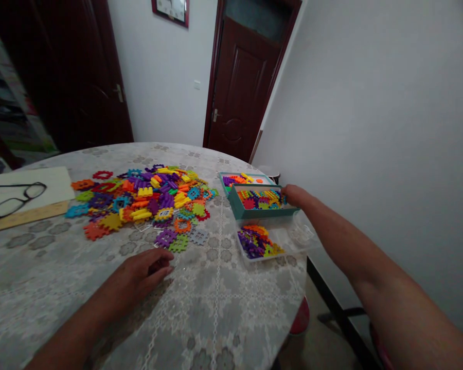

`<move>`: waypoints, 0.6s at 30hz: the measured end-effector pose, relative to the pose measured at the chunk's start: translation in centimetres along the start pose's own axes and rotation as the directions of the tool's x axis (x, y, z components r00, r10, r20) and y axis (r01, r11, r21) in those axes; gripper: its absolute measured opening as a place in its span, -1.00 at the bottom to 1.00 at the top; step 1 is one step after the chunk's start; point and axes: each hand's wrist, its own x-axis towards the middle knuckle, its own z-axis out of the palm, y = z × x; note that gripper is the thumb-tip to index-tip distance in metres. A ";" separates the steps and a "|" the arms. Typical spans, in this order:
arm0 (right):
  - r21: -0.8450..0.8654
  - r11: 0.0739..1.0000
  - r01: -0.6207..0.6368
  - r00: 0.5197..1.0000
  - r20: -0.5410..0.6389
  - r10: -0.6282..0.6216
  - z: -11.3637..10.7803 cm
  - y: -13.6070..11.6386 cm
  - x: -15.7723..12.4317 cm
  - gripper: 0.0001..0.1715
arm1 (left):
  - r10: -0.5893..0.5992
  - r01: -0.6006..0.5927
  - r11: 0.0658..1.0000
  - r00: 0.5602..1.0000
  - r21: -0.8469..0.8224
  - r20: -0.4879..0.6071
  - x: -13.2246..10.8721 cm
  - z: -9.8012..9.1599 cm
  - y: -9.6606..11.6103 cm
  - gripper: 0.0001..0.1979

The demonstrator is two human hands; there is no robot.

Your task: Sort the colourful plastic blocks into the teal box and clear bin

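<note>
My left hand (146,270) rests on the tablecloth, fingers loosely curled and thumb apart, with nothing visible in it. Just beyond it lie a purple plastic interlocking piece (165,237) and a green one (179,243), at the near edge of a big heap of colourful pieces (150,198). My right hand (294,195) is at the right end of a teal box (238,209) filled with rows of pieces. Its fingers are bent down at the box's end beside some blue pieces; their tips are hidden, and what they grip is not clear.
A clear plastic tub (260,259) with purple, orange and yellow pieces stands before the teal box. Behind that box is a shallow tray (268,180) with more pieces. Eyeglasses (10,207) lie on paper at left, by a wooden strip (31,217). The wall (370,103) is at right.
</note>
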 end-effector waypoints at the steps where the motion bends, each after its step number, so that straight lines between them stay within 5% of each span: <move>1: -0.004 1.000 0.014 1.000 0.009 -0.014 0.3 0.1 0.1 -0.69 | 0.001 -0.001 1.000 1.000 -0.001 -0.003 0.0 0.0 -0.1 -0.58; 7: -0.016 0.999 0.045 0.999 -0.025 -0.045 0.9 0.1 0.1 -0.55 | 0.015 -0.014 0.999 0.999 0.029 -0.039 -0.1 -0.3 0.3 -0.56; 12: -0.015 1.000 -0.022 0.989 -0.147 0.019 -0.3 -1.3 -1.0 -0.54 | 0.001 0.022 0.994 0.977 0.103 -0.215 0.1 -1.0 0.6 -0.58; 15: 0.005 0.999 -0.039 0.973 -0.228 0.039 -1.4 -3.8 -2.7 -0.49 | 0.011 0.037 0.989 0.945 0.141 -0.326 0.1 -1.2 0.6 -0.61; 18: 0.098 0.991 0.089 0.933 -0.356 -0.049 -2.2 -8.4 -5.7 -0.54 | 0.028 0.031 0.989 0.923 0.147 -0.384 -0.1 -1.1 0.8 -0.65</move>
